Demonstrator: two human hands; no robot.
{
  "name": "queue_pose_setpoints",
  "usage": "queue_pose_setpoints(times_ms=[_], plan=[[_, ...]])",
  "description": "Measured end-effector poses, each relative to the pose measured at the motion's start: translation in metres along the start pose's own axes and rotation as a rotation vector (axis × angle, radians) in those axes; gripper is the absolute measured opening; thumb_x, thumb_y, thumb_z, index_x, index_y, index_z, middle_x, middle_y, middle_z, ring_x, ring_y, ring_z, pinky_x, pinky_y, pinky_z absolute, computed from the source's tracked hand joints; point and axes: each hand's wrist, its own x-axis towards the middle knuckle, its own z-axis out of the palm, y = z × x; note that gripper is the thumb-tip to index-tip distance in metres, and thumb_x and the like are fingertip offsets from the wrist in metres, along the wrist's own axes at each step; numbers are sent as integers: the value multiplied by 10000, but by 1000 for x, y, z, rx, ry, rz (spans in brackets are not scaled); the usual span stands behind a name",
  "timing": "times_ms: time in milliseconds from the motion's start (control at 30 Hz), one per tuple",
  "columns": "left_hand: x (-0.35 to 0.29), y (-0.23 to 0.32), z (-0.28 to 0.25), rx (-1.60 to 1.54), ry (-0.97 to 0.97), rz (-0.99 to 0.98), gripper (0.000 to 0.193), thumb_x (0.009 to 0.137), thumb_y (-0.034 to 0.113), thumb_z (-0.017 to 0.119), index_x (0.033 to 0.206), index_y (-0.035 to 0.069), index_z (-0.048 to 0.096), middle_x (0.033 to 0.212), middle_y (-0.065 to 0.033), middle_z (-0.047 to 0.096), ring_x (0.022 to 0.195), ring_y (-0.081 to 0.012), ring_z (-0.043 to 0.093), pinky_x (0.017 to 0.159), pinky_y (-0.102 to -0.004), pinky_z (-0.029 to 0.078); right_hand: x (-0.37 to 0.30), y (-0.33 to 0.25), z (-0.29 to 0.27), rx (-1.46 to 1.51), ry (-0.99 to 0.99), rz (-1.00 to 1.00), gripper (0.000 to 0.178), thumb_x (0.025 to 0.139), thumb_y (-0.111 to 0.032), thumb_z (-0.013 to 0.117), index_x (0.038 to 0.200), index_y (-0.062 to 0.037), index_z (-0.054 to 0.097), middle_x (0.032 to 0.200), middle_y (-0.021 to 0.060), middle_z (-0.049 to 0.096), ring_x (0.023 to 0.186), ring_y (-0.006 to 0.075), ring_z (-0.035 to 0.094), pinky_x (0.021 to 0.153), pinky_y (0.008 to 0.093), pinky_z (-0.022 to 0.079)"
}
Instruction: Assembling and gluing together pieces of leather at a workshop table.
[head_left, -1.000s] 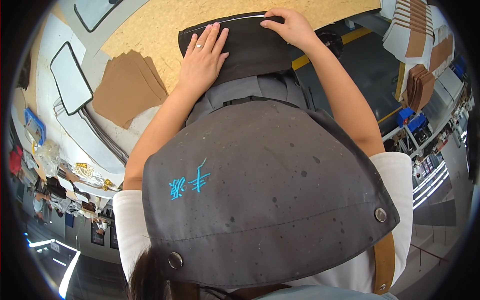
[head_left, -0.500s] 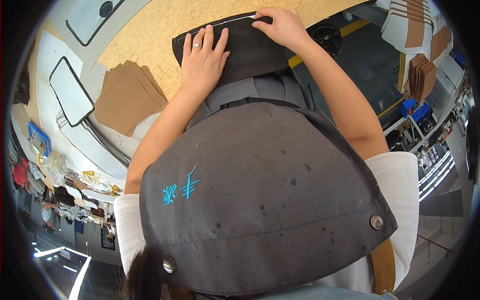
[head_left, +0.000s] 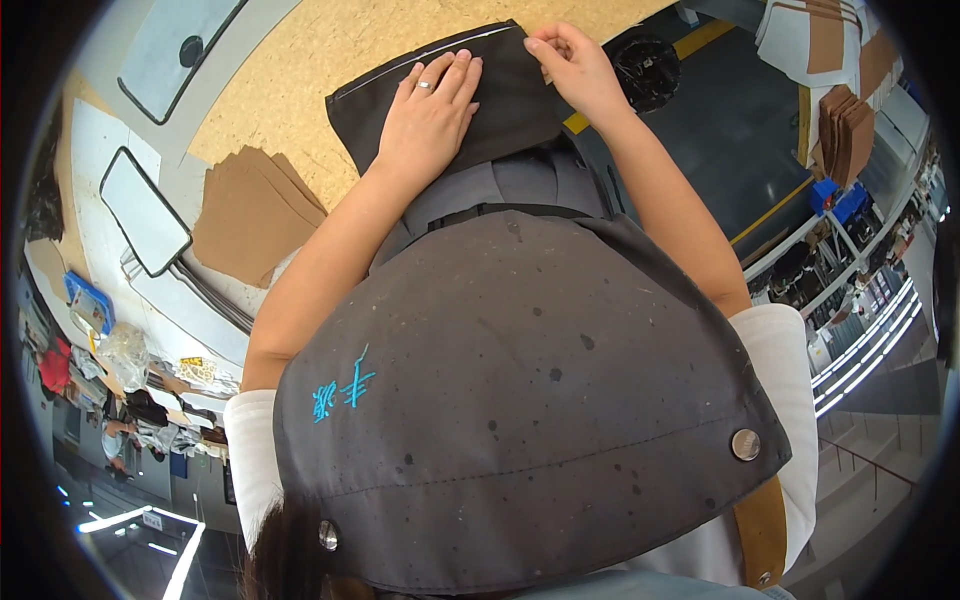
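A black leather-like panel (head_left: pixel 500 120) lies at the near edge of the tan worktop, partly overhanging toward my lap. A thin white line runs along its far, folded-looking edge. My left hand (head_left: pixel 430 110), a ring on one finger, rests flat across the panel with fingers stretched out, pressing on its middle. At the panel's right side, close to the far corner, my right hand (head_left: pixel 580 75) has thumb and fingers pinched together. The thumb tip meets the panel's edge; whatever is between the fingertips is hidden.
Brown sheets (head_left: pixel 250 215) are stacked left of the panel on the tan worktop (head_left: pixel 260 90). Further left sit a black-rimmed white frame piece (head_left: pixel 145 210) and a blue tray (head_left: pixel 90 300). A black bag-lined bin (head_left: pixel 648 75) stands right; brown pieces (head_left: pixel 845 135) hang beyond it.
My right hand has moved off the panel's top corner to its right edge, fingers now curled. My left hand has slid slightly right along the panel. The view has shifted a little.
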Motion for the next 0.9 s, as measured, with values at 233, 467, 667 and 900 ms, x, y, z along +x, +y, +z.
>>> queue_pose_setpoints(times_ms=[233, 467, 667, 900], plan=[[5, 5, -1, 44, -13, -17, 516, 878, 275, 526, 1342, 93, 393, 1276, -48, 480, 1165, -214, 435, 935, -350, 380, 5, -5, -1, -72, 12, 73, 179, 855, -204, 622, 900, -31, 637, 650, -23, 547, 572, 49, 490, 533, 201, 405], [7, 6, 0, 80, -4, -30, 543, 875, 305, 529, 1365, 129, 374, 1248, -38, 499, 1121, -198, 458, 902, -342, 384, 5, -3, -1, -189, 11, 81, 212, 847, -231, 622, 922, -34, 646, 624, -10, 555, 538, 56, 505, 516, 216, 412], [14, 7, -1, 115, -6, -42, 551, 871, 336, 533, 1373, 170, 375, 1156, -16, 528, 1025, -184, 497, 822, -333, 387, 6, 6, -1, -149, 3, 75, 218, 853, -238, 615, 924, -34, 642, 624, -9, 555, 537, 57, 508, 514, 217, 412], [20, 5, -2, 178, 11, -16, 517, 863, 355, 540, 1346, 218, 418, 953, 5, 504, 884, -174, 505, 706, -325, 365, 7, 3, -2, -184, -9, 74, 220, 861, -237, 600, 923, -29, 632, 616, -6, 550, 534, 65, 510, 513, 225, 414]])
